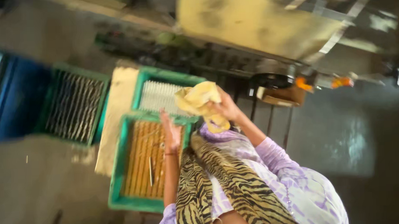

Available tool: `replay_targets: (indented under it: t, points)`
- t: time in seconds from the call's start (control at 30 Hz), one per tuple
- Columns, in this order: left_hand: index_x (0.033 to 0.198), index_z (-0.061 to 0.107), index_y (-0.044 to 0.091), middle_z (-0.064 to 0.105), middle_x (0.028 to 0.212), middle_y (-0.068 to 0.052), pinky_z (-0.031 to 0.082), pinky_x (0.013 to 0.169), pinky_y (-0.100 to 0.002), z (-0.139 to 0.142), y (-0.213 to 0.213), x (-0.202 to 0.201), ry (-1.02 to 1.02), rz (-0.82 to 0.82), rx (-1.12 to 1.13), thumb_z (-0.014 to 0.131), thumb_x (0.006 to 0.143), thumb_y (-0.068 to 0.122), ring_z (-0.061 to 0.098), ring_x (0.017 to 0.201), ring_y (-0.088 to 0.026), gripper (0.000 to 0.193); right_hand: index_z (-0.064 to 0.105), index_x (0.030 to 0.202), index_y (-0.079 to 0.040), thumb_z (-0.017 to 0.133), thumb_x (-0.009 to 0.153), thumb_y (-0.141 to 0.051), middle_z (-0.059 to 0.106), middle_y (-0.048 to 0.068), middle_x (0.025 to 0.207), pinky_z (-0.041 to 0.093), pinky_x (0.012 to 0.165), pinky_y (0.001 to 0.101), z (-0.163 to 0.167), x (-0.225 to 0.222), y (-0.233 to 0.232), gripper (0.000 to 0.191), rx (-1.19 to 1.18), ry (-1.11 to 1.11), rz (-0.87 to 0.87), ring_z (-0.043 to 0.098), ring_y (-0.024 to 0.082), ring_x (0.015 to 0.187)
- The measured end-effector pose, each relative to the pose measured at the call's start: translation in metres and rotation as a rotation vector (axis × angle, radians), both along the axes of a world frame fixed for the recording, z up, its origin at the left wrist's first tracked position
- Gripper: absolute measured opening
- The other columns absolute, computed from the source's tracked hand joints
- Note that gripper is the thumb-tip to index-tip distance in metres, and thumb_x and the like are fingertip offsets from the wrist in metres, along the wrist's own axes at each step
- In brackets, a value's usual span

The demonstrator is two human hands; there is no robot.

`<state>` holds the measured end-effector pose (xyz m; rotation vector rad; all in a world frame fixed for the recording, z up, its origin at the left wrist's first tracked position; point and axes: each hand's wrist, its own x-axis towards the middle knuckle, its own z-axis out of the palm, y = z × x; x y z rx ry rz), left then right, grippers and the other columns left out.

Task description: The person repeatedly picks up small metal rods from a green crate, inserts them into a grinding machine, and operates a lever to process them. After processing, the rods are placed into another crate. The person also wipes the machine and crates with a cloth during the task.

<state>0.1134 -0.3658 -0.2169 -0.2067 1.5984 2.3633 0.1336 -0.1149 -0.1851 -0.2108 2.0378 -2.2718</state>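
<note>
The right hand (226, 107) grips a crumpled yellow cloth (199, 100). The left hand (170, 133), fingers spread flat, hovers over a green plastic crate (118, 181) of brownish-yellow rods. Beyond it sit two more green crates, three altogether.

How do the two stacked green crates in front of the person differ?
The near crate holds yellow-orange rods; the far crate holds whitish ones. The left hand hangs open over the near crate, while the right hand, gripping a yellow cloth, is raised by the far crate. Both are green, open-topped and filled in parallel rows.
</note>
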Motion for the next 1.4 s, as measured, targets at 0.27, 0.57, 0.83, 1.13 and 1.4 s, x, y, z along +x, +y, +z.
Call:
replay_targets:
  t: [0.27,0.57,0.83,1.13,1.4]
  points:
    - [0.125,0.055,0.003,0.063,0.113,-0.007,0.057,0.081,-0.036,0.034,0.263,-0.009,-0.102,-0.111,0.48,0.055,0.117,0.044,0.063,0.096,-0.018,0.041,0.017,0.163,0.008,0.062,0.103,-0.032,0.02,0.038,0.165,0.016,0.126,0.054,-0.008,0.08,0.07,0.085,0.736,0.173,-0.177,0.015,0.051,0.156]
    - [0.112,0.072,0.003,0.073,0.094,-0.007,0.059,0.071,-0.035,0.044,0.39,0.019,0.609,-0.23,-0.277,0.058,0.109,0.037,0.073,0.079,-0.019,0.037,0.053,0.144,-0.014,0.073,0.1,-0.033,0.066,0.019,0.137,0.043,0.113,0.0479,0.083,0.158,0.203,0.052,1.006,-0.097,-0.575,0.06,0.036,0.132]
    - [0.146,0.048,-0.001,0.058,0.136,-0.013,0.045,0.108,-0.039,0.044,0.474,0.101,-0.304,-0.738,0.858,0.056,0.114,0.042,0.055,0.125,-0.025,0.054,0.063,0.128,-0.007,0.067,0.096,-0.011,0.073,0.017,0.114,0.056,0.094,0.0393,0.055,0.143,0.259,0.033,0.528,0.168,-1.237,0.067,0.023,0.107]
    - [0.167,0.019,0.009,0.027,0.17,-0.009,0.029,0.124,-0.037,0.142,0.46,0.106,0.169,-1.294,0.409,0.065,0.103,0.032,0.031,0.156,-0.025,0.082,0.059,0.128,-0.005,0.07,0.091,-0.011,0.066,0.008,0.111,0.051,0.087,0.0362,0.024,0.131,0.32,0.038,0.377,0.103,-1.386,0.058,0.018,0.1]
    - [0.167,0.018,0.013,0.021,0.174,-0.007,0.028,0.125,-0.044,0.101,0.517,0.075,-0.106,-1.219,0.729,0.059,0.105,0.047,0.027,0.158,-0.03,0.082,0.053,0.136,-0.015,0.069,0.09,-0.024,0.051,0.011,0.127,0.041,0.094,0.0483,0.017,0.142,0.288,0.049,0.373,0.068,-1.359,0.045,0.027,0.115]
